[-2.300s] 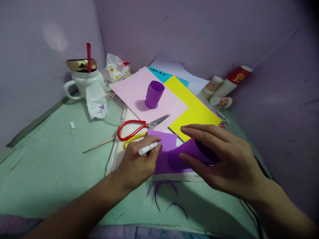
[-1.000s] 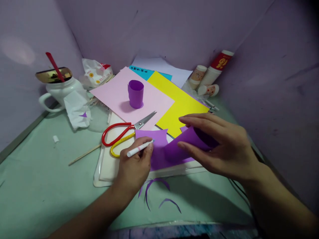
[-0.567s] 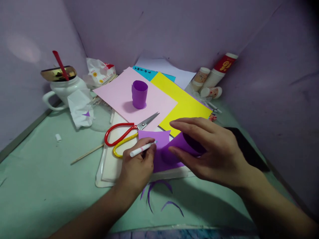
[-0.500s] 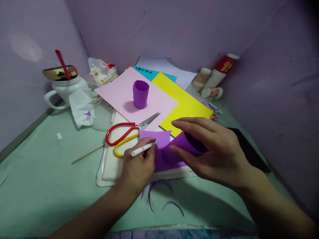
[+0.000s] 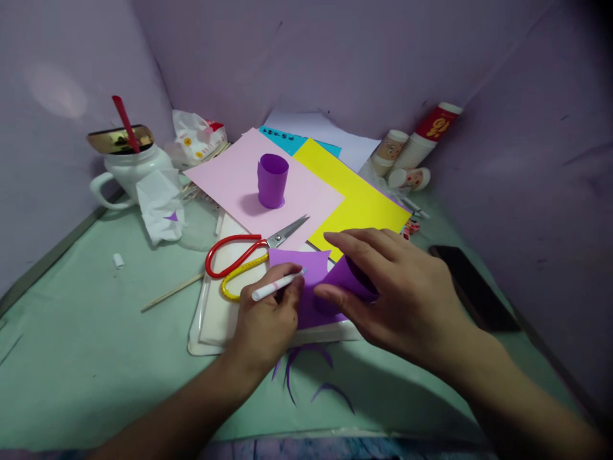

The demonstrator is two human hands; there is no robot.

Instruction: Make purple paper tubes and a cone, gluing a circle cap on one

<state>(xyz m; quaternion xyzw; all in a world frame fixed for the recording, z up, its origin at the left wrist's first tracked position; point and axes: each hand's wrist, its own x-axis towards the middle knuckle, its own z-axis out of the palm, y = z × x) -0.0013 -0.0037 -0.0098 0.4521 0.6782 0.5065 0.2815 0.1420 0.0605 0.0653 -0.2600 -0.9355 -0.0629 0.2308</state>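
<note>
My left hand (image 5: 268, 310) is closed round a white marker (image 5: 274, 289) with a pink band, over a sheet of purple paper (image 5: 299, 257). My right hand (image 5: 402, 275) is wrapped round a purple paper cup (image 5: 338, 281), tilted above that sheet; its opening faces my palm and is partly hidden. The sheet lies on a white pad (image 5: 218, 329). Just beyond my left hand rest scissors (image 5: 278, 240) with red and yellow handles, blades apart. Farther back, a second purple paper cup (image 5: 272, 185) stands upright on pink paper (image 5: 225, 163).
Behind are yellow paper (image 5: 354, 198), a white mug (image 5: 136, 167) at left and stacked paper cups (image 5: 412, 153) at right. A phone (image 5: 474, 287) lies by my right wrist. Purple paper strips (image 5: 335, 391), a wooden stick (image 5: 172, 292) and a small white cap (image 5: 118, 260) lie on the green tabletop.
My right hand has moved slightly left with the purple paper cup, uncovering more of the phone. My left hand keeps its hold on the marker. The view has shifted a little.
</note>
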